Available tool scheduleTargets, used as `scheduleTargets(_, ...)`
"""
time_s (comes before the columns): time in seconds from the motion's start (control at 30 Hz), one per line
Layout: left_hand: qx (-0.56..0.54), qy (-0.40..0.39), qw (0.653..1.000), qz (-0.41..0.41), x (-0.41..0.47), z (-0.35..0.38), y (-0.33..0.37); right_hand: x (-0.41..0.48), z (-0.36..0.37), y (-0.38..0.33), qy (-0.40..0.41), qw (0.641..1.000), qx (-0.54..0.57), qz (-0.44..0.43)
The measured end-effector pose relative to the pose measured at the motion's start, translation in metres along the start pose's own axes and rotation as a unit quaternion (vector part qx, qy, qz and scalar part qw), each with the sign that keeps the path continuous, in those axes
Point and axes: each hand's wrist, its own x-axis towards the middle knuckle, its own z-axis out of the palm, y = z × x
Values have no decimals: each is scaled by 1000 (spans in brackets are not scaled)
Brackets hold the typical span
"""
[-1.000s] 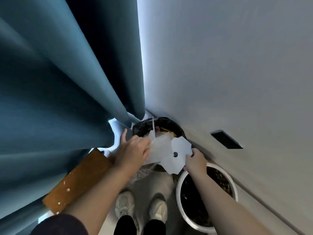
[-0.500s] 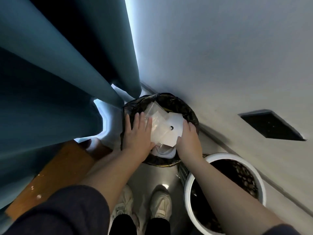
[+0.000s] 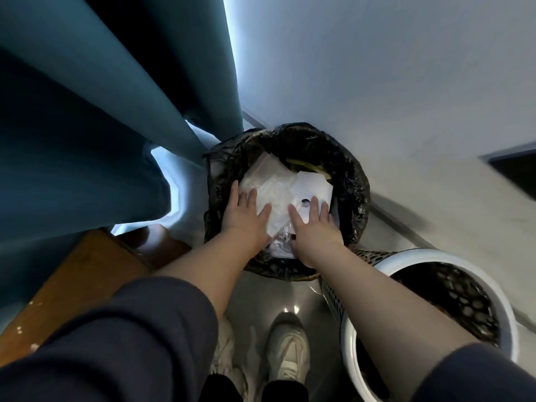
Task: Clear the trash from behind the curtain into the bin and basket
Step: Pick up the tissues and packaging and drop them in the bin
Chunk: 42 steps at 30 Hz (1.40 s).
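Observation:
A bin lined with a black bag (image 3: 352, 181) stands on the floor by the wall. Inside it lies a heap of clear plastic wrapping (image 3: 271, 181) and a white card with a round hole (image 3: 314, 185). My left hand (image 3: 246, 217) lies flat on the plastic with straight, spread fingers. My right hand (image 3: 314, 226) presses flat on the white card, fingers straight. A white-rimmed mesh basket (image 3: 429, 255) stands to the right of the bin, dark inside.
A teal curtain (image 3: 95, 134) hangs at the left, touching the bin's far-left side. A brown wooden board (image 3: 78, 274) lies at lower left. The grey wall (image 3: 377, 82) with a dark recess (image 3: 516, 166) runs along the right. My white shoes (image 3: 285, 352) stand below the bin.
Both hands have gone from gripping the plastic and card above the bin to lying flat on them inside it. The camera has dropped closer to the bin.

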Motion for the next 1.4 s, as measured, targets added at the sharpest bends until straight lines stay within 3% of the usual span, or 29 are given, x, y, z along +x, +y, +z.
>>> scheduleTargets(0.13,-6,36,999,0,-22,-3,-4,-25,-2,-1,39,999,17,-13)
scheduleTargets(0.33,-111,87,990,-12,-125,-49,-30,-128,-45,-5,139,989,-20,-39)
scheduleTargets(0.57,-224,142,963,-45,-317,-119,-57,-302,-114,-35,232,972,6,-27)
scheduleTargets(0.77,-283,178,937,-104,-496,-132,-54,-451,-152,-60,252,964,18,-87)
scheduleTargets(0.93,-387,204,871,-224,-609,-105,-29,-537,-159,-91,256,953,3,-164)
scheduleTargets(1.1,-463,191,790,-355,-680,-60,-1,-585,-146,-133,229,932,-90,-268)
scheduleTargets(1.4,-545,145,628,-536,-773,28,42,-643,-106,-228,200,857,-230,-415)
